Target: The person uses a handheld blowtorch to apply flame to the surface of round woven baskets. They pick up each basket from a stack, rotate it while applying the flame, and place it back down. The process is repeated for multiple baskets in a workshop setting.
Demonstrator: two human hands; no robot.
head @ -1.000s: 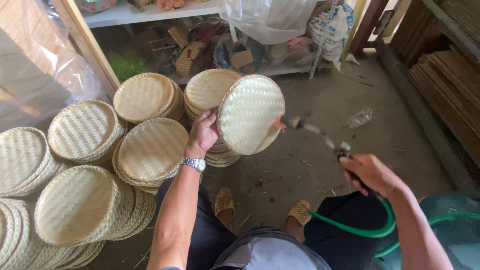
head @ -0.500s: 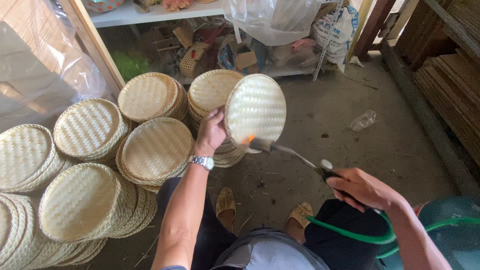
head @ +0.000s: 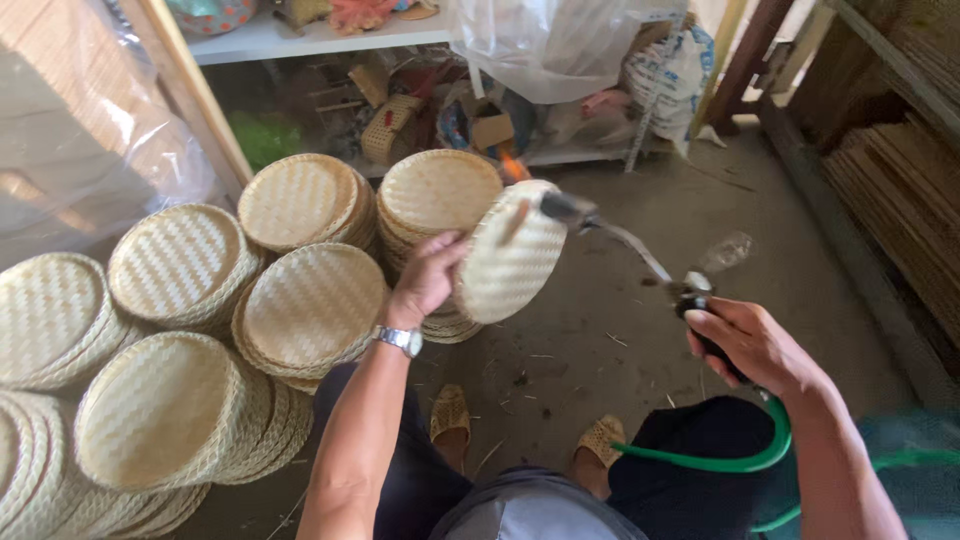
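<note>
My left hand (head: 428,278) grips the left rim of a round woven bamboo tray (head: 518,258), held up on edge and tilted over the floor. My right hand (head: 752,342) is closed around the handle of a gas torch (head: 628,248) with a long metal nozzle. The nozzle tip sits at the tray's upper rim, and a small orange flame (head: 512,166) burns there. A green hose (head: 722,460) runs from the torch handle down across my lap. A watch is on my left wrist.
Stacks of the same woven trays (head: 312,306) cover the floor to the left and ahead. A white shelf (head: 300,40) with baskets and bags stands behind them. Bamboo mats (head: 900,190) lean at the right. A clear plastic bottle (head: 728,250) lies on the concrete floor.
The tray has turned from facing me to a more edge-on tilt. The torch nozzle has swung up from the tray's lower face to its top rim, where the flame now shows.
</note>
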